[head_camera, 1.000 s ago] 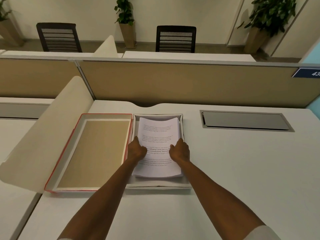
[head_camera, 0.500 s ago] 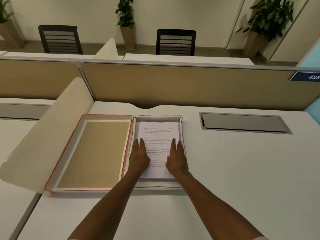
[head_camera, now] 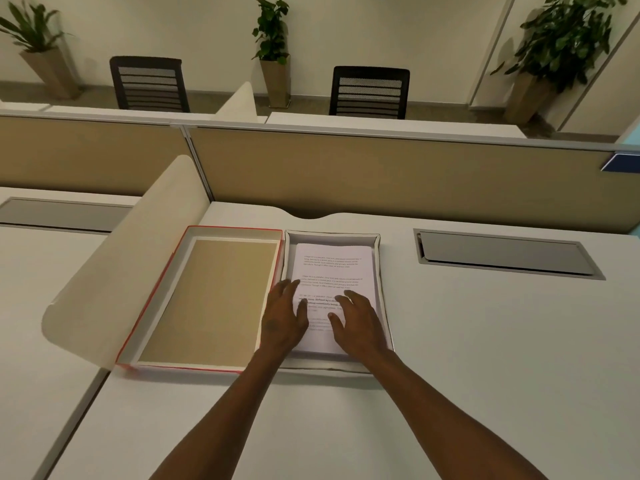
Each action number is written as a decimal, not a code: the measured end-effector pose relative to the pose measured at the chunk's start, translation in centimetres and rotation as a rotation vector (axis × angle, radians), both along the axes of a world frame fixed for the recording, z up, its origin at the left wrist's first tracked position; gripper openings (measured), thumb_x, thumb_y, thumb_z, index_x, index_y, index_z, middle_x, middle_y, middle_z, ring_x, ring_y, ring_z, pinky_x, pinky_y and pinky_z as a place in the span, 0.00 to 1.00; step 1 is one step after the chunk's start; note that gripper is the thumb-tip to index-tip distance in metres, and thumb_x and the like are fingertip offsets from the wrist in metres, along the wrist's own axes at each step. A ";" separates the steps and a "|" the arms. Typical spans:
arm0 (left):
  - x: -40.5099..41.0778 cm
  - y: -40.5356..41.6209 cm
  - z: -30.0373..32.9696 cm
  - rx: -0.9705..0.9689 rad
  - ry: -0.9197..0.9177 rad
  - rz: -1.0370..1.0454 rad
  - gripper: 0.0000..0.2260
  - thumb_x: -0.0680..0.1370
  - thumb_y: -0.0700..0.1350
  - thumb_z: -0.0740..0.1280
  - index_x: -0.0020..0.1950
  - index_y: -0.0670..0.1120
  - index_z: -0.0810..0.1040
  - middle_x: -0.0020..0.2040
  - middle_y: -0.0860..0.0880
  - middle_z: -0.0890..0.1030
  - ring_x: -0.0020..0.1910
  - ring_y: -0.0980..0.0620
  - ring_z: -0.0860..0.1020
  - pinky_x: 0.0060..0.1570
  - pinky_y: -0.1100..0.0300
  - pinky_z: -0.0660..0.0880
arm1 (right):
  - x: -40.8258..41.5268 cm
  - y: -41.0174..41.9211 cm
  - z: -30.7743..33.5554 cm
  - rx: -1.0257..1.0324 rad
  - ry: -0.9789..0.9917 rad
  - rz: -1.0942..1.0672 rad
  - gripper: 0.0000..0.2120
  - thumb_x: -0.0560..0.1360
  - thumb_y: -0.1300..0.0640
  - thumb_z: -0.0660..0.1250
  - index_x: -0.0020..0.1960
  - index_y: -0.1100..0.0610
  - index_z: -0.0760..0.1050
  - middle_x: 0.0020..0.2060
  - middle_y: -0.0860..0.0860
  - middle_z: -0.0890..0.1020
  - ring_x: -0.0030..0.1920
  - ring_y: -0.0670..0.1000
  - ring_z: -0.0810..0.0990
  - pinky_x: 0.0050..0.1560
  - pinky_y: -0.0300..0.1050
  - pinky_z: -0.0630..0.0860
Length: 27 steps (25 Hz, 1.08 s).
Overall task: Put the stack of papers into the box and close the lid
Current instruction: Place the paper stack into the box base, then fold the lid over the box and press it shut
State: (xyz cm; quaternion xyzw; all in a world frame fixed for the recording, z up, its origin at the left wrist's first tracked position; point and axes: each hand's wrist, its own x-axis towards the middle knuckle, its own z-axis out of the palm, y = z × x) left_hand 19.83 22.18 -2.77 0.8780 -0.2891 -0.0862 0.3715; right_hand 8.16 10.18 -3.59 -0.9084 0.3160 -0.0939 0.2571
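Observation:
The stack of printed papers [head_camera: 333,268] lies flat inside the shallow white box [head_camera: 384,299] in the middle of the desk. My left hand [head_camera: 284,318] is over the stack's left edge with fingers spread. My right hand [head_camera: 358,322] hovers over the stack's lower right part, fingers apart and slightly lifted. Neither hand grips anything. The lid [head_camera: 211,299], red-edged with a tan inside, lies upside down on the desk directly left of the box, touching it.
A curved cream side divider [head_camera: 128,258] rises just left of the lid. A tan partition [head_camera: 381,174] closes the desk's far side. A grey cable hatch [head_camera: 505,252] sits in the desk [head_camera: 485,358] to the right. Chairs and potted plants stand beyond.
The stack went from held and curled above the box to lying flat in it. Both hands pressed it down, then loosened and drew back slightly with fingers spread.

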 end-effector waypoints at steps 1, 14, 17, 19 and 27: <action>0.4 2.3 0.2 -0.048 -0.007 0.096 0.23 0.80 0.49 0.68 0.74 0.44 0.72 0.75 0.44 0.72 0.74 0.44 0.70 0.73 0.49 0.68 | 0.4 1.8 0.5 0.013 -0.042 0.053 0.25 0.79 0.45 0.65 0.72 0.53 0.71 0.74 0.51 0.71 0.73 0.52 0.68 0.73 0.47 0.65; 11.3 16.7 -0.7 0.412 -0.011 0.439 0.35 0.78 0.50 0.69 0.80 0.40 0.60 0.78 0.32 0.62 0.78 0.33 0.61 0.77 0.40 0.59 | 3.8 11.0 -0.7 -0.234 0.184 0.533 0.26 0.80 0.46 0.61 0.75 0.57 0.65 0.77 0.54 0.66 0.79 0.58 0.55 0.75 0.58 0.60; 12.9 17.5 -0.5 0.515 0.061 0.457 0.37 0.78 0.53 0.68 0.81 0.42 0.56 0.77 0.33 0.64 0.76 0.33 0.63 0.75 0.38 0.61 | 3.6 11.1 -1.5 -0.235 0.183 0.542 0.27 0.80 0.47 0.62 0.76 0.56 0.64 0.77 0.53 0.66 0.79 0.60 0.55 0.75 0.59 0.60; 13.8 17.6 -0.4 0.511 0.110 0.497 0.37 0.78 0.52 0.67 0.82 0.42 0.53 0.75 0.33 0.66 0.73 0.32 0.67 0.72 0.39 0.65 | 3.6 11.2 -1.7 -0.248 0.173 0.535 0.26 0.80 0.48 0.62 0.76 0.55 0.64 0.77 0.53 0.66 0.79 0.60 0.55 0.75 0.60 0.59; 17.4 18.2 3.1 0.392 0.088 0.498 0.17 0.72 0.37 0.70 0.60 0.38 0.81 0.58 0.35 0.83 0.57 0.34 0.81 0.59 0.47 0.79 | 3.5 11.3 -1.9 -0.266 0.191 0.487 0.30 0.80 0.42 0.58 0.77 0.58 0.62 0.81 0.54 0.52 0.81 0.57 0.46 0.78 0.56 0.48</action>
